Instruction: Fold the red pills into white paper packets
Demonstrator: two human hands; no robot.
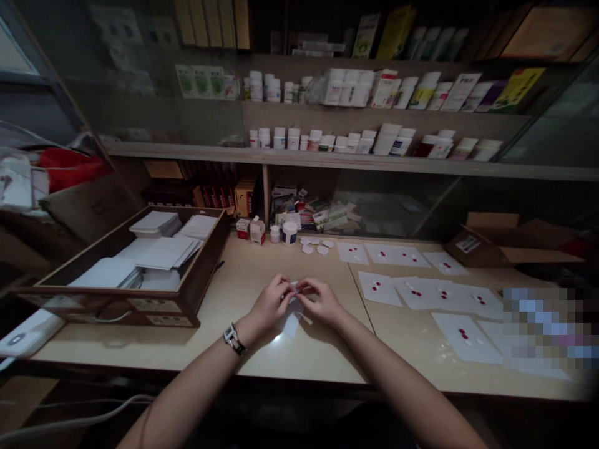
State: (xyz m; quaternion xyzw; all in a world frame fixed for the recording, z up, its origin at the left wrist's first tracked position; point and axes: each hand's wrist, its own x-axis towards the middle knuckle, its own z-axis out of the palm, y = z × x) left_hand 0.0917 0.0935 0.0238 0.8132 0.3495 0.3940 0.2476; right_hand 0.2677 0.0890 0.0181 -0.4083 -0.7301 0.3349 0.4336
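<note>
My left hand [270, 304] and my right hand [319, 301] meet over the middle of the beige table [262, 349]. Both pinch a small white paper [292, 319] from either side, its lower part hanging down towards the tabletop. A watch sits on my left wrist. What lies inside the paper is hidden by my fingers.
Several white paper squares with red and white pills [378, 288] lie spread to the right. A wooden drawer with paper stacks [135, 265] rests at the left. Folded paper packets [314, 245] and small bottles [289, 233] stand at the back, below shelves of medicine bottles [355, 142]. A cardboard box [496, 246] sits far right.
</note>
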